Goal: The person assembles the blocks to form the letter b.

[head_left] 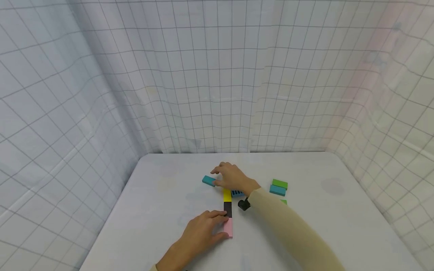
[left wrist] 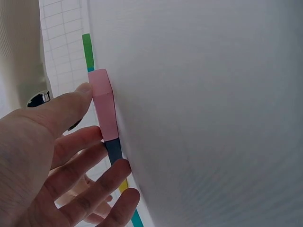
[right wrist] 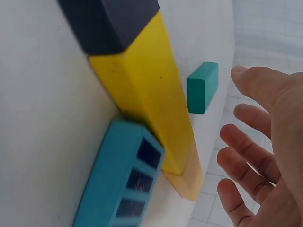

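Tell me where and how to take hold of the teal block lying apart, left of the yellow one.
I'd pinch the teal block across its middle, by the two long sides, coming from above: it lies long and low, those sides look free, and the right hand is near its right end.

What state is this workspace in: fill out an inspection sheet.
Surface: white table.
Job's things: pink block, black block, yellow block and orange block end to end; blue block with dark panels beside the yellow; teal block apart.
Clutter: green block and plain blue block, off to the right.
Hands: left hand touches pink block; right hand above the row's far end, near the teal block.
Cables: nothing seen.
Surroundings: gridded white curtains.
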Action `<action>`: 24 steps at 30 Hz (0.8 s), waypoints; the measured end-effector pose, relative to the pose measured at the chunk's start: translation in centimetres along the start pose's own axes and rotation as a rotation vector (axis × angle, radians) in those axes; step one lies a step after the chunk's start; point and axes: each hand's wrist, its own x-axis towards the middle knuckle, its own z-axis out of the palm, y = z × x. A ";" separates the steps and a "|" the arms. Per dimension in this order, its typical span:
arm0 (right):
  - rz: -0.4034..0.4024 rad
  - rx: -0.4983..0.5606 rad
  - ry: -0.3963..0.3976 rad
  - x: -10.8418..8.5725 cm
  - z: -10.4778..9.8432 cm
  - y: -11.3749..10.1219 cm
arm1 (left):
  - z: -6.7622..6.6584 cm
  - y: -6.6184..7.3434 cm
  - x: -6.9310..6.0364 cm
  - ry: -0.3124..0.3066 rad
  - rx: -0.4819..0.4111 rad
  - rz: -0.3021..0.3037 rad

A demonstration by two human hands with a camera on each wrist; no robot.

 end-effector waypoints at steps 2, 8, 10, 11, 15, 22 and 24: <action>0.012 -0.042 -0.013 0.5 0.4 -0.3 | 0.0 0.0 0.0 0.009 -0.010 0.008; 0.039 -0.091 -0.023 1.4 1.5 -0.7 | 0.3 0.0 0.0 0.041 -0.020 0.044; 0.045 -0.095 -0.023 1.5 1.9 -0.6 | 0.4 0.0 0.0 0.038 -0.018 0.046; 0.048 -0.097 -0.022 1.6 2.1 -0.6 | 0.4 0.0 0.0 0.036 -0.015 0.046; 0.051 -0.096 -0.025 1.7 2.5 -0.7 | 0.5 -0.1 -0.1 0.023 -0.003 0.029; 0.042 -0.067 0.007 1.8 2.4 -1.3 | 0.5 -0.3 -0.2 0.031 0.003 0.020; 0.034 -0.055 0.015 1.7 2.2 -1.5 | 0.4 -0.4 -0.2 0.031 0.000 0.019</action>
